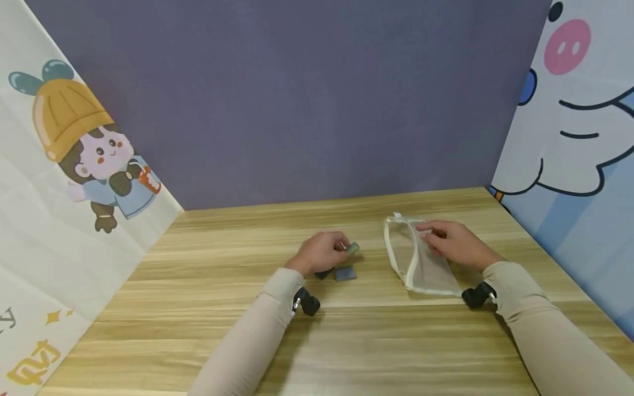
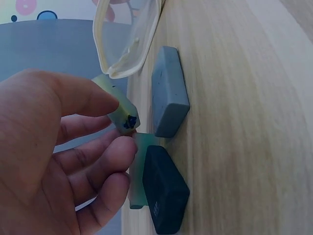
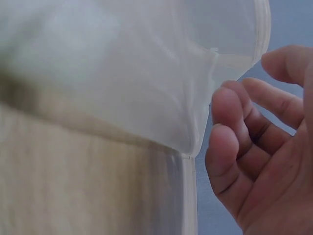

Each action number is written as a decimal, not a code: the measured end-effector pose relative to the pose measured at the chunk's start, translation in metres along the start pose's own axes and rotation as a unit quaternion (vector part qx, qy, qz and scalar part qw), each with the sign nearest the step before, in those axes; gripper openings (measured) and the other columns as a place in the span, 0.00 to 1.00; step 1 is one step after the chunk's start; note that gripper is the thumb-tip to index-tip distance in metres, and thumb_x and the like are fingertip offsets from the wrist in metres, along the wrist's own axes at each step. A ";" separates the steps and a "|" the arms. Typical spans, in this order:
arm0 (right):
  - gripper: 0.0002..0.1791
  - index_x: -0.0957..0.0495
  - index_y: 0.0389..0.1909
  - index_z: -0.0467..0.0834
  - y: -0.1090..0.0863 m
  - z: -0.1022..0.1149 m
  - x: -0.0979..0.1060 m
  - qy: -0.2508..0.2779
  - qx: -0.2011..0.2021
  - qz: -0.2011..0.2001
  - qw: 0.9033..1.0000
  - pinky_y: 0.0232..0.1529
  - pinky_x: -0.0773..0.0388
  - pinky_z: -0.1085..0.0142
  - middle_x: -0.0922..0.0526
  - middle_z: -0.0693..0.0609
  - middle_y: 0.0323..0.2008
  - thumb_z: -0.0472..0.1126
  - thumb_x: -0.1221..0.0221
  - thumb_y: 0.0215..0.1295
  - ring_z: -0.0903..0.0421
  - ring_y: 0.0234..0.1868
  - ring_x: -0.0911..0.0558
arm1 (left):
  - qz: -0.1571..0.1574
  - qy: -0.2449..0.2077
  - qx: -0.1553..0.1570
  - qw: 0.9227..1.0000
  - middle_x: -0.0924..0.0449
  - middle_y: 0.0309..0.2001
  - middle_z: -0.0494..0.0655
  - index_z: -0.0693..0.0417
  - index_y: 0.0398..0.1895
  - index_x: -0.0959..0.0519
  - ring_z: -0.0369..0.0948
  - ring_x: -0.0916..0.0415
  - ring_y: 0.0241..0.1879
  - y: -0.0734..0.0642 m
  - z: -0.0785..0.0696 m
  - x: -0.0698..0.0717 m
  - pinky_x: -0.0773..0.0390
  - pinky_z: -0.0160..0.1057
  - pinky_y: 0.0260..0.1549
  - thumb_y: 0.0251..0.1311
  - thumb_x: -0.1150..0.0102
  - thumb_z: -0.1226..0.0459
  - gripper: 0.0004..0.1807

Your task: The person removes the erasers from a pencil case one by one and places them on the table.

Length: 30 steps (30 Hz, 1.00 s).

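My left hand (image 1: 323, 250) pinches a pale green eraser-like block (image 2: 117, 105) between thumb and finger; its near end has dark blue marks. Beneath and beside that hand lie a grey-blue block (image 2: 168, 93), a dark block (image 2: 165, 191) and a translucent green block (image 2: 140, 183). Over to the right, a whitish see-through zip pouch (image 1: 433, 270) lies with its mouth gaping toward the left hand. My right hand (image 1: 453, 242) is at the pouch's far right side, fingers loosely bent and thumb apart from them, fingertips right at the pouch's edge (image 3: 261, 36).
The wood-grain table (image 1: 198, 308) runs back to a grey-purple panel (image 1: 317, 104). Printed cartoon sheets stand at the left (image 1: 44, 231) and right (image 1: 559, 159). Black wrist cameras sit on both cuffs, the right one (image 1: 477, 295) close to the pouch's near corner.
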State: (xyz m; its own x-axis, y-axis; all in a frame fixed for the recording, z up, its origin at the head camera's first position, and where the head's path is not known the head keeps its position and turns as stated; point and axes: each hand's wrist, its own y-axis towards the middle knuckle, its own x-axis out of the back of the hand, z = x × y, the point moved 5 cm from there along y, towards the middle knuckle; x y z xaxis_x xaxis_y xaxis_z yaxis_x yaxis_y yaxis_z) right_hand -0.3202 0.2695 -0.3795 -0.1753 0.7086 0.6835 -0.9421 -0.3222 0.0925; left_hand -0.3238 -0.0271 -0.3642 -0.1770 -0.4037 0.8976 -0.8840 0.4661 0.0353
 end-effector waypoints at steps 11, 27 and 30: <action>0.21 0.27 0.57 0.50 -0.001 0.000 0.000 -0.009 -0.005 0.000 1.000 0.21 0.29 0.63 0.24 0.46 0.23 0.55 0.52 0.68 0.54 0.20 0.28 | 0.008 0.014 -0.007 1.000 0.23 0.35 0.27 0.36 0.40 0.21 0.30 0.27 0.36 -0.002 0.001 -0.007 0.28 0.37 0.37 0.56 0.42 0.54 0.09; 0.21 0.27 0.57 0.51 0.000 0.001 0.000 -0.009 -0.010 0.006 1.000 0.21 0.30 0.62 0.24 0.45 0.23 0.56 0.52 0.69 0.53 0.19 0.29 | 0.044 0.033 -0.030 0.998 0.23 0.37 0.29 0.36 0.41 0.20 0.31 0.28 0.36 -0.002 -0.009 -0.011 0.28 0.36 0.36 0.55 0.41 0.59 0.11; 0.22 0.27 0.56 0.51 0.000 0.001 -0.001 -0.010 -0.010 0.007 1.000 0.21 0.30 0.62 0.24 0.45 0.24 0.56 0.53 0.68 0.53 0.19 0.29 | 0.049 0.037 -0.032 0.998 0.23 0.37 0.29 0.36 0.41 0.20 0.31 0.28 0.35 -0.002 -0.010 -0.012 0.28 0.36 0.35 0.54 0.41 0.60 0.12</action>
State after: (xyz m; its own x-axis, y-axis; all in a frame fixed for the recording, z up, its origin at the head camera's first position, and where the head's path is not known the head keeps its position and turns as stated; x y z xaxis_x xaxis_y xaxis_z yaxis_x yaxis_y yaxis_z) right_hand -0.3196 0.2683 -0.3790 -0.1824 0.6922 0.6983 -0.9452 -0.3190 0.0693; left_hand -0.3153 -0.0158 -0.3703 -0.2270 -0.2946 0.9283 -0.8344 0.5503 -0.0293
